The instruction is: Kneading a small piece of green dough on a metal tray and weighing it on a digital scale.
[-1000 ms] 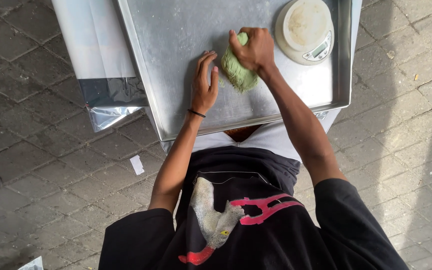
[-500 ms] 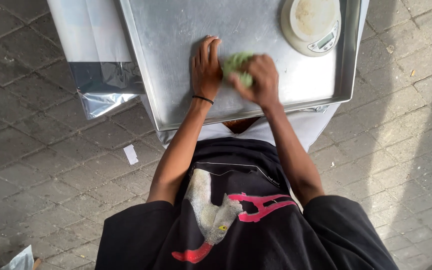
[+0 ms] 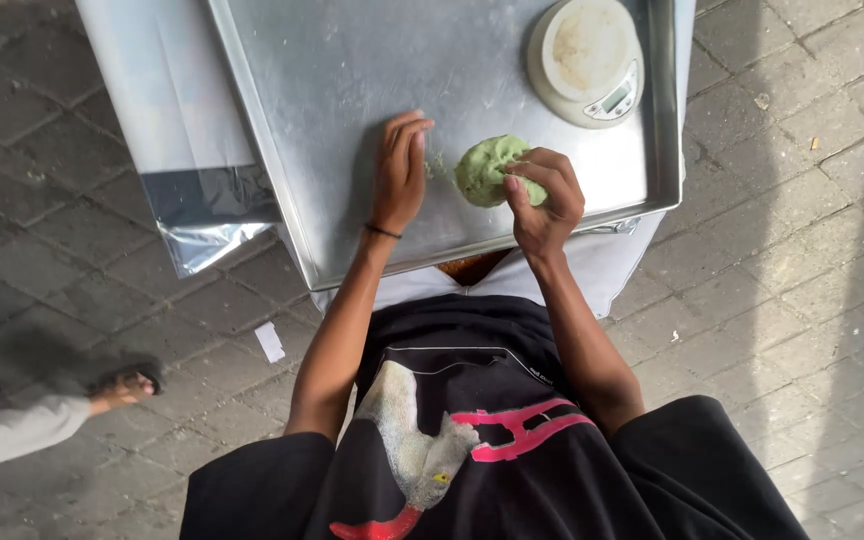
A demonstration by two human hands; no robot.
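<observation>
Nearest the camera, 2 bare forearms reach out from a black printed shirt over the near edge of a large metal tray, which rests on a white-covered tabletop. The right hand curls over the near-right side of a pale green dough lump, which lies on the tray floor a little right of centre — thumb and fingers partly closed on its edge, pinching rather than wrapped round it. The left hand, with a dark band at the wrist, lies flat and open on the bare metal just left of the dough, holding nothing; a few green crumbs sit between them. The step in hand looks like kneading or shaping the lump against the tray. By my judgement the next press calls for the left palm to steady the tray while the right folds the dough edge inward. Farther off, at the tray's far-right corner, stands a round white kitchen scale, well apart from the dough. A sandalled foot of another person shows on the paved floor at left.
</observation>
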